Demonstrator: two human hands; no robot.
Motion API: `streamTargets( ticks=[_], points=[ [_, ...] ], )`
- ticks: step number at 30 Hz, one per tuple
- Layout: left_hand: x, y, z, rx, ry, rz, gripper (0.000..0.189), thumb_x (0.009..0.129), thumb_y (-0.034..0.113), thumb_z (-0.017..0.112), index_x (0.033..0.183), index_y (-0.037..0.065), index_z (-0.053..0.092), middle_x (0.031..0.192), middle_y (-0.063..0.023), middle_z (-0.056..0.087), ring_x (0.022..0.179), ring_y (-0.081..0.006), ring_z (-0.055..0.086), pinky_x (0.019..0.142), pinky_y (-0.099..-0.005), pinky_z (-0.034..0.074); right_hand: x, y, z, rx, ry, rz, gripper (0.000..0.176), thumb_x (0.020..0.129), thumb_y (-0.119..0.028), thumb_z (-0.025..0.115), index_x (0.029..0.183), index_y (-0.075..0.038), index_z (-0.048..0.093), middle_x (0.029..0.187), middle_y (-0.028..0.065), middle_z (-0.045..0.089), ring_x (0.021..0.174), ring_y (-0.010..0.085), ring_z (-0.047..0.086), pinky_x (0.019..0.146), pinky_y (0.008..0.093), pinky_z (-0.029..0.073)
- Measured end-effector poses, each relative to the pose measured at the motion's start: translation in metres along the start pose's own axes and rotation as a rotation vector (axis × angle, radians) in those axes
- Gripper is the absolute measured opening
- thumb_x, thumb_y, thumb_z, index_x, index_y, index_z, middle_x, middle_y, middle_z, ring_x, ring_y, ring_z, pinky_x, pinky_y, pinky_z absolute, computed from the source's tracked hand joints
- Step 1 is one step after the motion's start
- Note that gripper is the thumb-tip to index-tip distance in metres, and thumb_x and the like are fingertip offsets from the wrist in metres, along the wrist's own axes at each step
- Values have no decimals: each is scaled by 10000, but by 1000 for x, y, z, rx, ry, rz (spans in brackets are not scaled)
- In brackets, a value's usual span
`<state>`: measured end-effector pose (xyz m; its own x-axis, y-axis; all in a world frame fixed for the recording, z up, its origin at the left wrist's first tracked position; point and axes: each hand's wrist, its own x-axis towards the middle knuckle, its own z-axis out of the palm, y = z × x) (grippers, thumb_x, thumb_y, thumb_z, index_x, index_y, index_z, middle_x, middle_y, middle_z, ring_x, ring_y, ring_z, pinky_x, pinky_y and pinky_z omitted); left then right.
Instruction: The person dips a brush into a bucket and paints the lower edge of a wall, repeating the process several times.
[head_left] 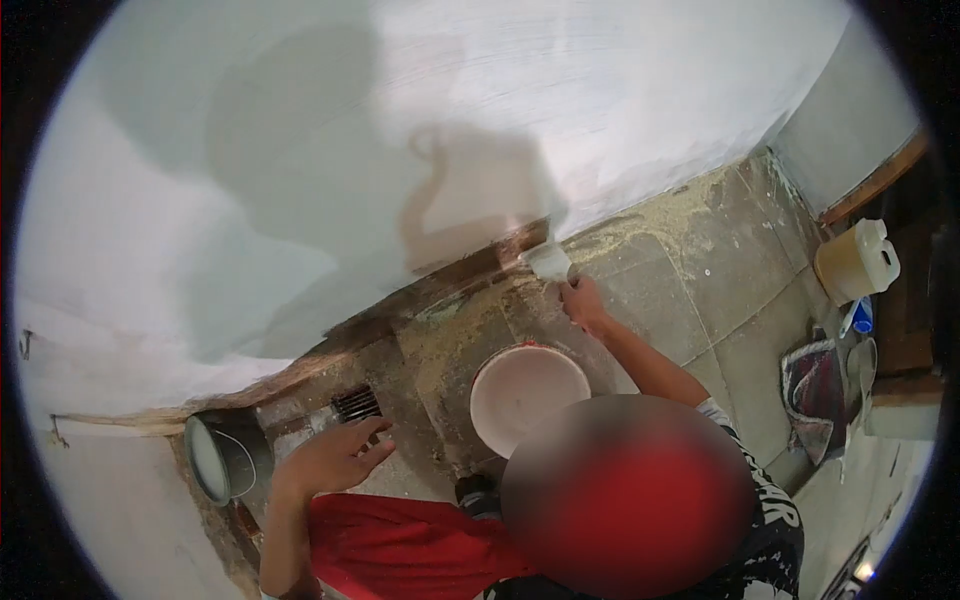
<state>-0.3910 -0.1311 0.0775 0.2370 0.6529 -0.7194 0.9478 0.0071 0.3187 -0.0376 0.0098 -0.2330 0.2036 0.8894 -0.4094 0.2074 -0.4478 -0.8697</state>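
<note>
My right hand is closed on a wide, pale flat-bladed scraper. Its blade is at the foot of the white wall, by a brown strip of bare surface. A round bucket with whitish contents and a reddish rim stands on the floor below that hand. At the lower left, my left hand is held out with its fingers apart and nothing in them, above red cloth and near a floor drain.
A dark bucket with a wire handle is at the left wall. To the right are a yellowish jug, a blue item and a crumpled cloth. A blurred red shape covers the lower middle.
</note>
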Motion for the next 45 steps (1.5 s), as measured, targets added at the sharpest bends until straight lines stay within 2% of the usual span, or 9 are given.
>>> streamTargets(
  ticks=[8,11,13,22,26,28,38,40,45],
  points=[
    [0,-4,0,-29,19,36,509,1014,399,528,1337,6,534,1146,-236,669,1007,-366,669,879,-436,524,-30,-17,-20,260,-60,-30,244,970,-224,594,958,19,605,707,57,596,598,164,568,550,352,459],
    [1,-2,-2,-28,-69,-24,563,1032,477,468,1398,51,507,1253,-215,643,1087,-373,651,933,-447,510,-13,6,-12,119,0,-105,272,952,-262,610,934,6,563,709,69,588,501,133,524,409,306,398],
    [-1,-2,0,-16,-10,26,496,1018,388,522,1324,-2,533,1142,-238,670,1011,-371,666,878,-440,524,-7,11,-10,-24,-2,-31,275,937,-232,603,1023,30,603,760,100,643,642,199,612,594,370,477],
    [-6,2,-4,-29,-58,-59,577,1030,484,462,1420,60,494,1240,-215,653,1095,-372,652,941,-447,508,-17,-30,-9,-30,-25,46,273,940,-232,605,936,41,616,777,133,651,700,214,624,624,377,478],
    [-7,-2,1,-28,17,-8,531,1016,408,518,1365,7,517,1169,-229,667,1035,-370,665,909,-435,517,-17,-51,-15,-8,68,-172,276,953,-235,614,920,39,613,757,113,637,676,196,597,605,373,468],
    [-4,-3,1,-17,31,-10,520,1014,408,520,1357,18,523,1182,-229,664,1047,-371,663,916,-441,515,-44,-94,-32,116,68,-268,255,974,-238,619,862,-17,555,669,44,566,503,110,503,432,295,384],
    [-5,-1,-2,-27,12,2,503,1020,412,495,1355,37,527,1188,-230,662,1050,-384,658,922,-447,511,-46,-33,-19,178,14,55,262,942,-227,628,849,10,566,666,69,580,554,140,552,510,306,420],
    [-6,1,-4,-21,-32,-31,594,1024,506,462,1429,72,482,1245,-223,645,1148,-347,633,959,-445,502,-33,-36,-17,60,-2,76,244,933,-243,579,899,-2,566,676,59,572,477,132,509,418,287,377],
    [-8,1,-4,-13,-35,-58,562,1023,472,475,1405,60,494,1246,-224,641,1125,-361,633,958,-446,498,-39,-93,-35,78,71,-189,227,953,-211,610,865,-9,554,679,51,567,521,122,516,456,295,399]
  ],
)
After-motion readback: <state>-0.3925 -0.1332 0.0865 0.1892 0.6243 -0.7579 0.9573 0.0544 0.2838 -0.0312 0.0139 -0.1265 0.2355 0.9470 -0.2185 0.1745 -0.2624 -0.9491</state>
